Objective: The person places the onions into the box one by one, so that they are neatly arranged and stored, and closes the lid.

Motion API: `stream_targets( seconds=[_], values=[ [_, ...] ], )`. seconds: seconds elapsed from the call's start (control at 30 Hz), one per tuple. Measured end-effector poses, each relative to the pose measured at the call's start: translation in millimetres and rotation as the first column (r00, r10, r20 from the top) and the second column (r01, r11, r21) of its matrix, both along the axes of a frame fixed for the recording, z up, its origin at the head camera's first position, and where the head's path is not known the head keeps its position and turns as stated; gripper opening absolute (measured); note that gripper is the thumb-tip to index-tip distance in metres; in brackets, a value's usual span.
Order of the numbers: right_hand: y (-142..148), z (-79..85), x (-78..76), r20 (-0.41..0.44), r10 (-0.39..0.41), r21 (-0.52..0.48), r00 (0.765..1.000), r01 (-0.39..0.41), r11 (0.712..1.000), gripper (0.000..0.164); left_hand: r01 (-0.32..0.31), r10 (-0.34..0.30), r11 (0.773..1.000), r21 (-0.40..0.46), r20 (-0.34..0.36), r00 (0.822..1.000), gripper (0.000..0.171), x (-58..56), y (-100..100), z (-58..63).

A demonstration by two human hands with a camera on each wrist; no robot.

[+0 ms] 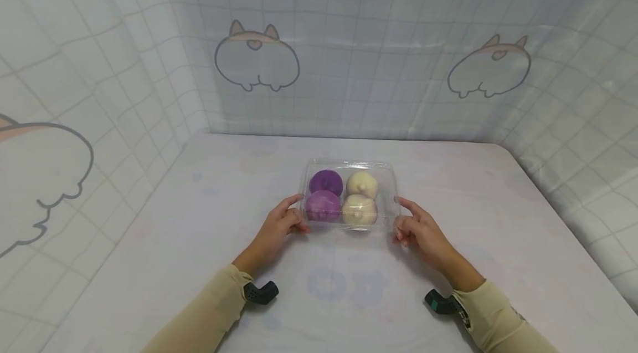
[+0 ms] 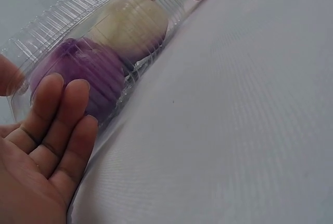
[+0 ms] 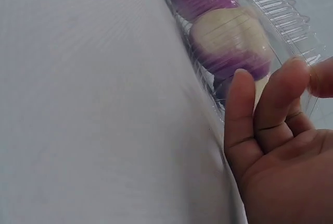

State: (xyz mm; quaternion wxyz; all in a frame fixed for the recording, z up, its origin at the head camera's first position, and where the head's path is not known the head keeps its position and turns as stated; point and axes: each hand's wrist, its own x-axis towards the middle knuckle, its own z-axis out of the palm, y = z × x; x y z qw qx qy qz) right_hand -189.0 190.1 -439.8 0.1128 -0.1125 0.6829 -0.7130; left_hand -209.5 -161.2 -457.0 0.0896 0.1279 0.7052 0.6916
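A clear plastic box (image 1: 386, 198) with ribbed edges lies on the table. Inside it are two round purple pieces (image 1: 323, 206) on the left and two round cream ones (image 1: 360, 210) on the right; their kind is not clear. My left hand (image 1: 279, 225) touches the box's left end, its index finger stretched along the side. At the opposite end, my right hand (image 1: 423, 234) touches the box the same way. In the left wrist view, several left fingers (image 2: 73, 104) stand loosely extended beside the near purple piece. Right fingers (image 3: 242, 104) appear similarly relaxed in the right wrist view.
A pale cloth covers the table (image 1: 224, 175). Grid-patterned curtains (image 1: 359, 54) with cartoon animal drawings hang behind it and on both sides. Dark wrist devices (image 1: 261, 292) show at both sleeve cuffs.
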Motion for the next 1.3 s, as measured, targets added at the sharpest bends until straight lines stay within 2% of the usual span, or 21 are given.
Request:
stream_targets(
  seconds=[0.2, 0.43, 0.9, 1.07, 1.3],
  values=[
    [-1.6, -0.7, 0.2, 0.047, -0.017, -0.031, 0.999, 0.019, 0.999, 0.067, 0.011, -0.011, 1.000, -0.014, -0.005, 1.000, 0.056, 1.3, -1.5, 0.7],
    [-1.9, -0.3, -1.5, 0.041, -0.027, -0.037, 0.999, 0.028, 0.999, 0.066, 0.033, -0.034, 0.999, -0.041, -0.028, 0.999, 0.055, 0.8, -5.9, 3.3],
    [7.0, 0.4, -6.5, 0.101, -0.074, -0.011, 0.992, 0.076, 0.997, 0.056, -0.043, 0.032, 0.990, -0.133, -0.084, 0.996, 0.047, -7.1, -14.1, 2.3],
    [12.3, 2.0, -13.5, 0.085, -0.078, 0.021, 0.993, 0.076, 0.997, 0.052, -0.101, 0.074, 0.976, -0.194, -0.142, 0.987, 0.040, -10.9, -20.6, 2.9],
    [21.4, 0.2, -19.9, 0.056, -0.117, 0.091, 0.992, 0.112, 0.990, 0.043, -0.137, 0.082, 0.953, -0.269, -0.203, 0.976, 0.032, -13.3, -26.7, 1.7]
  ],
)
